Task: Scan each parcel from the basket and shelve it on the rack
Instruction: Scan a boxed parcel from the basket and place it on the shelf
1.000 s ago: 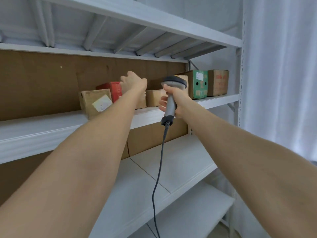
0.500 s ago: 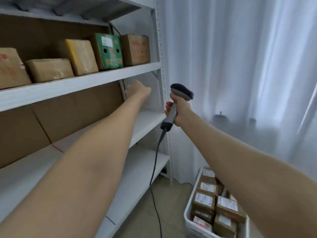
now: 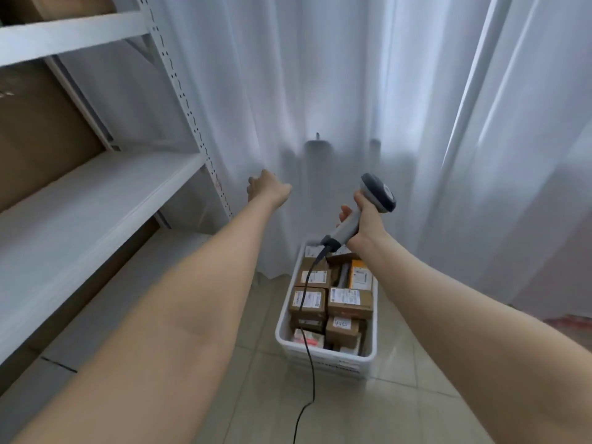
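**Reaching back to the basket for a parcel**

At our left the white rack (image 3: 96, 190) shows a bare lower shelf. Our left hand (image 3: 268, 191) hangs in the air beside its post, fingers loosely bent and holding nothing. Below, on the tiled floor, the white basket (image 3: 283, 338) is packed with cardboard parcels (image 3: 308, 301), labels up. We judge them light and stiff, with slick tape, so they are best taken across two opposite side edges of a top box. Our right hand (image 3: 365, 221) has its fingers wrapped round the scanner (image 3: 377, 194) handle, and the cable (image 3: 308, 341) trails over the parcels.
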Action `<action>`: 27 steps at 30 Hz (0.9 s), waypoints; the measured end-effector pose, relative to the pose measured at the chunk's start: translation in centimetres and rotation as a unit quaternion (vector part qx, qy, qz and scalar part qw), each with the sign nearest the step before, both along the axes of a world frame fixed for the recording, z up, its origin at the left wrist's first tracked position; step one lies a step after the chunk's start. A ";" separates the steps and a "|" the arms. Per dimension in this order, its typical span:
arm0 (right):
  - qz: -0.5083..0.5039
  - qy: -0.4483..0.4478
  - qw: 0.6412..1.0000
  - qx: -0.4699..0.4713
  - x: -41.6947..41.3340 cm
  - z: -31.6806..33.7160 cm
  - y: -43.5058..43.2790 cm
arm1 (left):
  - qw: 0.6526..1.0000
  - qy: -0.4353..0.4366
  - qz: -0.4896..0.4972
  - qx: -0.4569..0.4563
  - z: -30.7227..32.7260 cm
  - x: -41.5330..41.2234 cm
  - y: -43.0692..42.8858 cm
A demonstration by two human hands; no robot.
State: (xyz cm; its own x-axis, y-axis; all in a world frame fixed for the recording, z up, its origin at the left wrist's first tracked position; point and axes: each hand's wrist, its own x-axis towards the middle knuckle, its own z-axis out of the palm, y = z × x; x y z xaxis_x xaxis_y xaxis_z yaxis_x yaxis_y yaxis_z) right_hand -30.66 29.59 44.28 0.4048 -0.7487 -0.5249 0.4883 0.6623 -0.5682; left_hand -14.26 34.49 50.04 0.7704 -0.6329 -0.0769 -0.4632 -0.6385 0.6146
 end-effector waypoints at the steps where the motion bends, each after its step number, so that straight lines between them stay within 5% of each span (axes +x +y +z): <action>1: -0.011 0.009 1.000 0.005 -0.4 -1.2 -1.0 | 1.000 0.007 -0.009 0.007 -1.4 -0.4 -1.2; 15: -0.032 0.172 0.977 0.120 1.3 -19.9 -14.8 | 0.977 0.100 -0.101 0.160 -23.1 -0.2 -18.7; 27: -0.005 0.203 0.950 0.238 0.3 -41.9 -19.6 | 0.937 0.103 -0.168 0.289 -45.8 0.1 -24.8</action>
State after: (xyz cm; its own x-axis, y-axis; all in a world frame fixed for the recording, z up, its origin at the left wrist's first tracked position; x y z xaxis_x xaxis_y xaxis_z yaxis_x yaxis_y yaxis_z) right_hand -30.40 10.00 2.33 0.0906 -0.3905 -0.9161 0.3001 0.8879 -0.3488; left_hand -14.20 9.70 4.21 0.4668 -0.6443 -0.6058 -0.6072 -0.7315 0.3102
